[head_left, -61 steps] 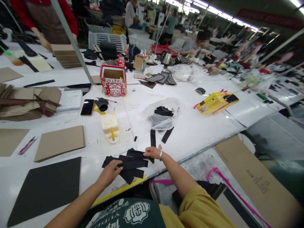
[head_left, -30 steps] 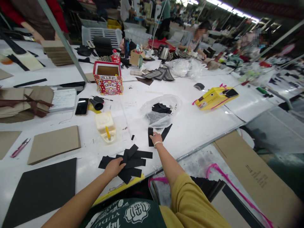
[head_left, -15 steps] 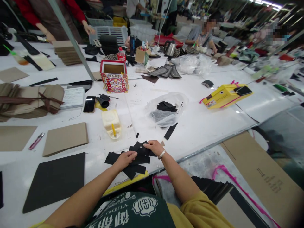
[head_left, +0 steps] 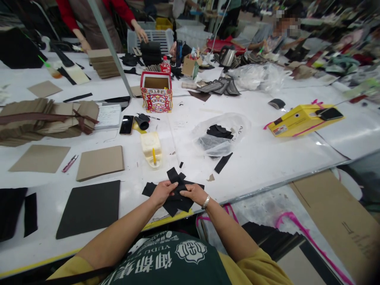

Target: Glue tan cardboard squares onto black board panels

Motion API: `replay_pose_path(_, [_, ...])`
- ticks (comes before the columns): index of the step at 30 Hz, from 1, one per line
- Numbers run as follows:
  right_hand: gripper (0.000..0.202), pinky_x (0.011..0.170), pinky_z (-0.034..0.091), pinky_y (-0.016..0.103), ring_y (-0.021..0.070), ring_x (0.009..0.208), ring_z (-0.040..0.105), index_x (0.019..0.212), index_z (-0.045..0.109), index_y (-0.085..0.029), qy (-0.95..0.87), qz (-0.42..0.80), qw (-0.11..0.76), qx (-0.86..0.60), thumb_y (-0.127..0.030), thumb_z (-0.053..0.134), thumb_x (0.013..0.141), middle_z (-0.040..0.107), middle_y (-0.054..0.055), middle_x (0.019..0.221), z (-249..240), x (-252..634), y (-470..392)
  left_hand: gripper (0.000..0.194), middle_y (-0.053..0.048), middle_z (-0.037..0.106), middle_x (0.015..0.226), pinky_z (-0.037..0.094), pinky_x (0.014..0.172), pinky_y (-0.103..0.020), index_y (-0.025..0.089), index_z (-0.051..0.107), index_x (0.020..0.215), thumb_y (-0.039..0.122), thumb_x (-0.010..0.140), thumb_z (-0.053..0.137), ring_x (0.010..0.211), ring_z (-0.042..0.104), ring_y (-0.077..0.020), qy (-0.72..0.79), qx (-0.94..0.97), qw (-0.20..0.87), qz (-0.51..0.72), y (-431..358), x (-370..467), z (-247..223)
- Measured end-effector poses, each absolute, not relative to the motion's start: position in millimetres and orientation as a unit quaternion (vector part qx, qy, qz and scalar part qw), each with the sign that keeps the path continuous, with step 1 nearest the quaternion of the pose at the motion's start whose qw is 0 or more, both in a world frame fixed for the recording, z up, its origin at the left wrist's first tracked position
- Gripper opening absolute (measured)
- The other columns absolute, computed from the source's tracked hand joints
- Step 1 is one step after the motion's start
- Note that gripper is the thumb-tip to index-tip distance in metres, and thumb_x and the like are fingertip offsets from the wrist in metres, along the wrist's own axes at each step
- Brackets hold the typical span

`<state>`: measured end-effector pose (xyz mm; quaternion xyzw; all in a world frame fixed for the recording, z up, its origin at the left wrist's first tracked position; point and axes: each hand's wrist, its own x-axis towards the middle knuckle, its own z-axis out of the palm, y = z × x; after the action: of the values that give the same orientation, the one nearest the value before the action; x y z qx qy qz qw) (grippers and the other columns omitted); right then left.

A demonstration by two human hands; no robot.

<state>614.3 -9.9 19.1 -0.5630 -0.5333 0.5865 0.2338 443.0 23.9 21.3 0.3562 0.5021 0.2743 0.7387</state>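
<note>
- Pinching black strips (head_left: 177, 204), our left hand (head_left: 162, 193) and right hand (head_left: 196, 194) are nearly touching.
- Strips are crossing near the counter's (head_left: 255, 158) front edge.
- We are maybe sorting; next is probably needing gentle pinching.

Even, cool light falls across the glossy white tabletop (head_left: 261, 158), and I catch a small pale glint just in front of the angular bright-yellow box (head_left: 293, 120). The flat matte-black strips (head_left: 184, 203) swallow most of their detail. Towards the upper right the dim, crowded workroom (head_left: 341, 39) stretches and smears, square mosaic blocks cover part of a co-worker's head (head_left: 285, 25), and the large brown cardboard sheet (head_left: 329, 209) sinks into a darkened, blurry corner
</note>
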Motion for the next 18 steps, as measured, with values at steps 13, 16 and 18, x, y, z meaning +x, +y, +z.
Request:
replay_pose_path(13, [0.042, 0.044, 0.030, 0.019, 0.0064, 0.045, 0.039, 0.056, 0.057, -0.014, -0.534, 0.598, 0.141, -0.581, -0.054, 0.054, 0.069, 0.048, -0.004, 0.048, 2.3, 616.5, -1.6, 0.036, 0.002, 0.053, 0.050, 0.034, 0.041, -0.019, 0.013, 0.060, 0.068, 0.046, 0.057, 0.068, 0.042, 0.045, -0.0072, 0.599, 0.384, 0.644, 0.282, 25.7, 401.9, 2.4])
replay_pose_path(16, [0.038, 0.042, 0.024, 0.018, 0.0048, 0.044, 0.031, 0.053, 0.051, -0.015, -0.548, 0.575, 0.149, -0.589, -0.050, 0.058, 0.067, 0.037, -0.007, 0.044, -2.4, 624.6, 3.6, 0.036, 0.001, 0.054, 0.051, 0.034, 0.041, -0.019, 0.013, 0.058, 0.066, 0.047, 0.058, 0.066, 0.042, 0.045, -0.0075, 0.612, 0.397, 0.632, 0.261, 24.1, 396.2, 0.2])
replay_pose_path(18, [0.040, 0.042, 0.022, 0.018, 0.0046, 0.044, 0.029, 0.050, 0.048, -0.015, -0.557, 0.546, 0.163, -0.605, -0.050, 0.057, 0.067, 0.033, -0.007, 0.044, -2.9, 624.9, 5.1, 0.036, 0.000, 0.056, 0.053, 0.035, 0.041, -0.020, 0.013, 0.056, 0.063, 0.047, 0.058, 0.066, 0.042, 0.045, -0.0079, 0.616, 0.408, 0.624, 0.254, 23.4, 396.7, 3.0])
